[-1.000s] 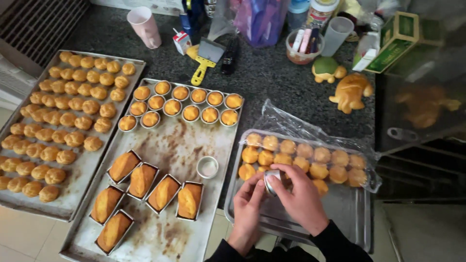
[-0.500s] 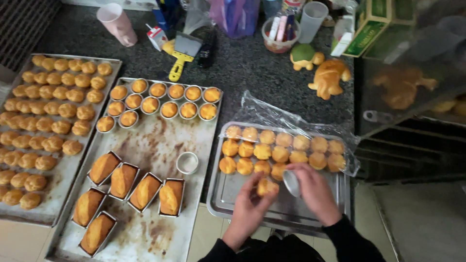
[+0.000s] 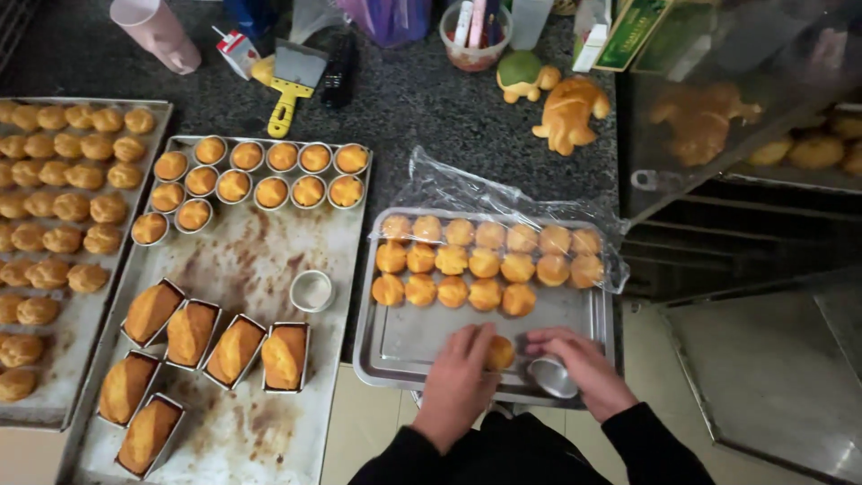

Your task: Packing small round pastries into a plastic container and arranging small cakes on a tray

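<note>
On the dark desk (image 3: 431,99), the far-left tray (image 3: 54,409) is cut off by the edge. Loaf tins (image 3: 193,332) fill the middle tray (image 3: 242,431). Since a moment ago, the left hand (image 3: 460,382) has set its small cake (image 3: 500,352) lower on the steel tray (image 3: 422,346), fingers pinching it; the right hand (image 3: 584,368) is closed around an emptied tin cup (image 3: 549,375).

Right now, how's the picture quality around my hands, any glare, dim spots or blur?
Head view: light is dim and even, the steel tray showing only a soft sheen. The left hand on a small cake and the right hand with a metal cup look slightly soft. The glass case at upper right carries hazy reflections, and the corners fall dark.
</note>
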